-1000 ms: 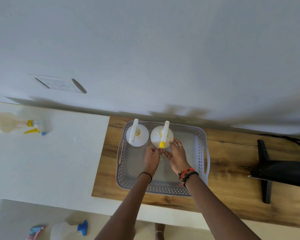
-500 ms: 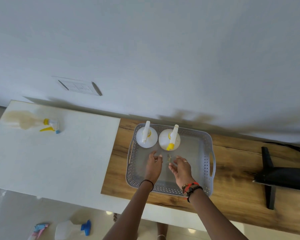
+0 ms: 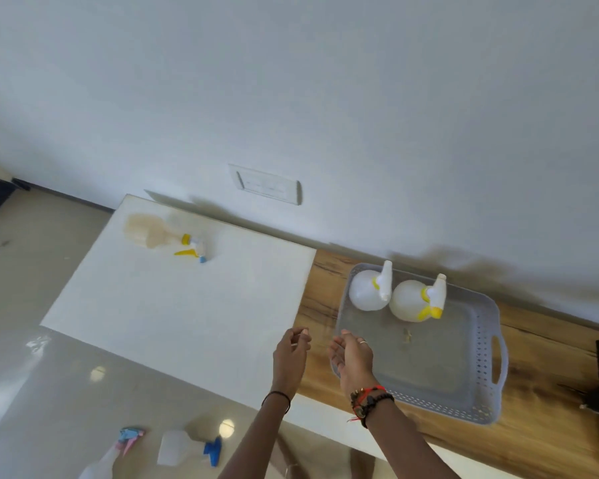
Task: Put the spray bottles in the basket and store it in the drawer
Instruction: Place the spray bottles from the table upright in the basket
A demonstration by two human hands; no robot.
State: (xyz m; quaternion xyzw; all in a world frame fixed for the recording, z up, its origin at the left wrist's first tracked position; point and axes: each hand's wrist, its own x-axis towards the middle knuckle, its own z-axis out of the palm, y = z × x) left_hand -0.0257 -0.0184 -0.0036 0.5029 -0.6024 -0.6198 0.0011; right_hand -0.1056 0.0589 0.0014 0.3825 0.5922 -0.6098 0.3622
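Your left hand (image 3: 288, 354) and right hand (image 3: 353, 357) hang empty, fingers loose. The amber bottle (image 3: 153, 232) lies on the white bench (image 3: 187, 305): probably light, slick plastic, so grip its neck.

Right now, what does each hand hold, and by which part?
Nothing: the left hand and right hand are both empty, open above the table edge.

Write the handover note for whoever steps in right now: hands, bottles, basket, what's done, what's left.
Left hand: open, holding nothing, over the white top.
Right hand: open, holding nothing, at the grey basket's near-left corner.
Done: two white spray bottles stand upright in the basket.
Left: the yellow-trigger bottle lying on the white top, the blue-trigger bottle and the pink-trigger bottle on the floor; then store the basket in the drawer, which is not in view.
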